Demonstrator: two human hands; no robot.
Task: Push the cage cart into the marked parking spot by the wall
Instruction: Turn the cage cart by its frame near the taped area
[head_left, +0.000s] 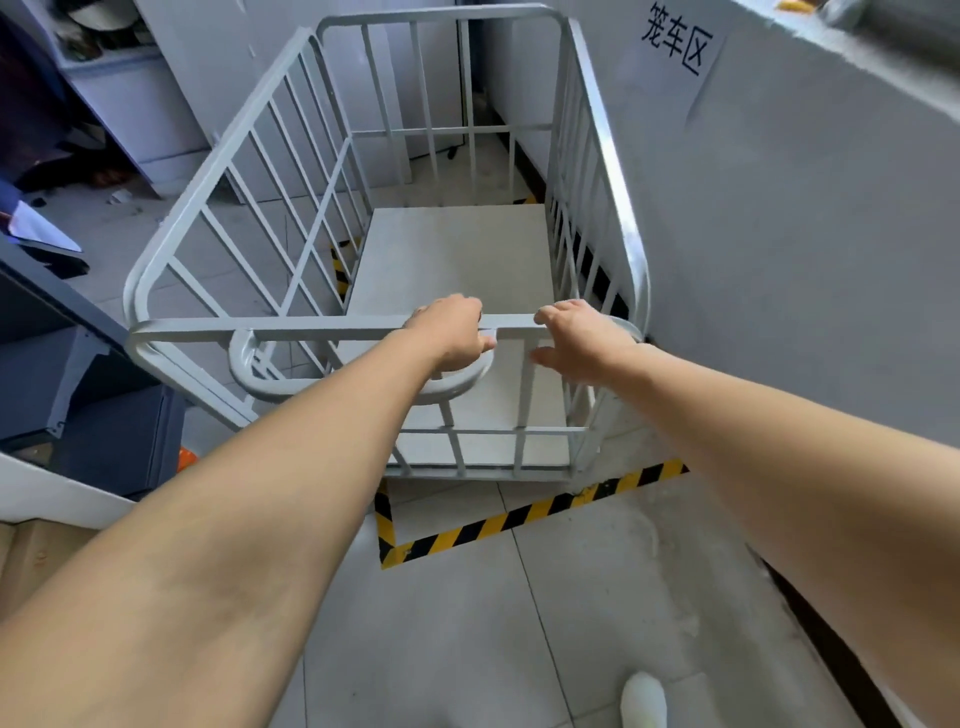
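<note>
by wall (779, 218), l hand (450, 332) grips cage cart (452, 260)

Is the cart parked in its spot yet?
Nearly. The cage cart sits inside the striped floor tape beside the wall. The left hand and right hand hold its top rail. Left to do: perhaps a small nudge, then letting go.

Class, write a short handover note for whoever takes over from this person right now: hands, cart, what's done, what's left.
Left hand: fingers curled over the cage cart's near top rail.
Right hand: fingers hooked over the same rail, nearer the wall.
Cart: alongside the wall, base seemingly inside the striped tape outline.
Done: cart looks parked.
Left: check it sits square, then let go.
</note>
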